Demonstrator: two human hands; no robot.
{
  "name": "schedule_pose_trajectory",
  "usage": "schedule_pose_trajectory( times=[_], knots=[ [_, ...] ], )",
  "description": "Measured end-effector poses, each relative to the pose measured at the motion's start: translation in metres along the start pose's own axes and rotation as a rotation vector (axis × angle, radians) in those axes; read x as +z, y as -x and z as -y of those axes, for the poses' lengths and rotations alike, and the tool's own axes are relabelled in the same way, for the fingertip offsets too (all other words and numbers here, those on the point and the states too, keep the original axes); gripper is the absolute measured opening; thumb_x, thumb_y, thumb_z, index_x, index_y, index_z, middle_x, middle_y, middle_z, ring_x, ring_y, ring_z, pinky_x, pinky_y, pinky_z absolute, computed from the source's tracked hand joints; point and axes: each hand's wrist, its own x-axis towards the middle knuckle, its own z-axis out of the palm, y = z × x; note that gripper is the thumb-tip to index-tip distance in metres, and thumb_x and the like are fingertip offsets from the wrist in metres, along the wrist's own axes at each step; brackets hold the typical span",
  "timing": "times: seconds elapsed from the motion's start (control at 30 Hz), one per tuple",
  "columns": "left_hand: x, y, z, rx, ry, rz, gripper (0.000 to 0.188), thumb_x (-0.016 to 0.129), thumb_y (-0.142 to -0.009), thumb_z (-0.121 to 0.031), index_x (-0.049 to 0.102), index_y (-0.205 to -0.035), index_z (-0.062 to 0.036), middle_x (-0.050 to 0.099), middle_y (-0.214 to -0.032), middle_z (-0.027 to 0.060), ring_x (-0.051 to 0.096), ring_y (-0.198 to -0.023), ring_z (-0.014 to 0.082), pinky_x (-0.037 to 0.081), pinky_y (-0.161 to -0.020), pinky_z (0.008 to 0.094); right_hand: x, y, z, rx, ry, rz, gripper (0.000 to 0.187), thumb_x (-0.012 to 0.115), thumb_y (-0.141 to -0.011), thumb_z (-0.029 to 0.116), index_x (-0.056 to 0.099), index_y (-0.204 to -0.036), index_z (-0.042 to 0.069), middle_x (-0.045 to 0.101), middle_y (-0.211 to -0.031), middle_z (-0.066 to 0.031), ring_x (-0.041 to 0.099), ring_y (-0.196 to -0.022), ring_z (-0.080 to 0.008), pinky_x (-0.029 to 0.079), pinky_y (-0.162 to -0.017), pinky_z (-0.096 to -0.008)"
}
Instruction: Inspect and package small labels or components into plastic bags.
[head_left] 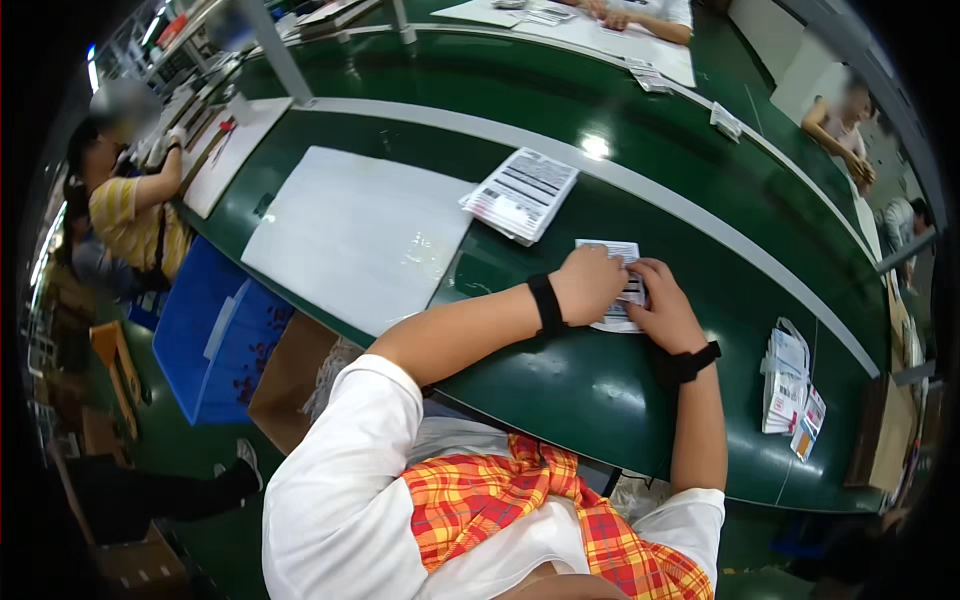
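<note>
A white printed card or flat packet (615,325) lies on the green table in front of me, possibly one of a small stack. My left hand (588,284) rests on its left side with the fingers curled in against it. From the right, my right hand (664,308) grips its edge, thumb low and fingers bent over the top. The two hands nearly meet and hide much of the print. Black bands circle both wrists. Just beyond my left hand sits a thicker pile of similar printed packets (522,195).
A white sheet (355,235) covers the table to the left. More packets (785,380) lie at the right. Below the left edge stand a blue bin (205,335) and a cardboard box (292,368). A pale rail (480,128) crosses the table. Other people work left, across and right.
</note>
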Motion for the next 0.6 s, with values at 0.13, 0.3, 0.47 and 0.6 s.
schedule_pose_trajectory(
  times=[0.13,0.3,0.47,0.6],
  knots=[
    [-0.006,-0.008,0.005,0.051,0.011,0.039,0.037,0.069,-0.075,-0.012,0.065,-0.111,-0.0037,0.066,-0.115,0.0135,0.064,-0.095,0.0331,0.052,-0.085,0.044,-0.007,0.003,0.01,0.079,-0.059,0.028,0.054,0.065,-0.078,0.009,0.053,-0.13,0.0,0.048,-0.138,-0.0183,0.055,-0.12,-0.0386,0.047,-0.102,-0.0401],
    [0.001,-0.01,0.001,0.072,0.034,-0.053,0.039,0.066,-0.076,-0.01,0.064,-0.114,-0.0017,0.067,-0.116,0.0148,0.065,-0.093,0.0322,0.052,-0.083,0.0429,-0.01,0.005,0.004,0.084,-0.059,0.01,0.053,0.065,-0.079,0.009,0.053,-0.13,0.0,0.048,-0.137,-0.0189,0.056,-0.119,-0.0386,0.047,-0.101,-0.0403],
    [0.001,-0.001,-0.005,0.061,-0.058,-0.092,0.041,0.064,-0.079,-0.009,0.062,-0.119,0.0014,0.066,-0.12,0.016,0.064,-0.094,0.0313,0.052,-0.081,0.0411,-0.004,0.006,0.0,0.013,-0.012,-0.004,0.053,0.066,-0.079,0.009,0.053,-0.129,0.0,0.048,-0.136,-0.018,0.057,-0.115,-0.0371,0.049,-0.098,-0.0391],
    [0.006,0.002,-0.008,0.044,-0.097,-0.097,0.045,0.064,-0.079,-0.009,0.06,-0.122,0.0026,0.064,-0.123,0.0163,0.063,-0.096,0.0306,0.052,-0.082,0.0397,-0.003,0.004,0.004,-0.008,0.008,-0.011,0.051,0.068,-0.081,0.01,0.053,-0.129,0.001,0.048,-0.136,-0.016,0.059,-0.11,-0.0332,0.05,-0.093,-0.0368]
  ],
)
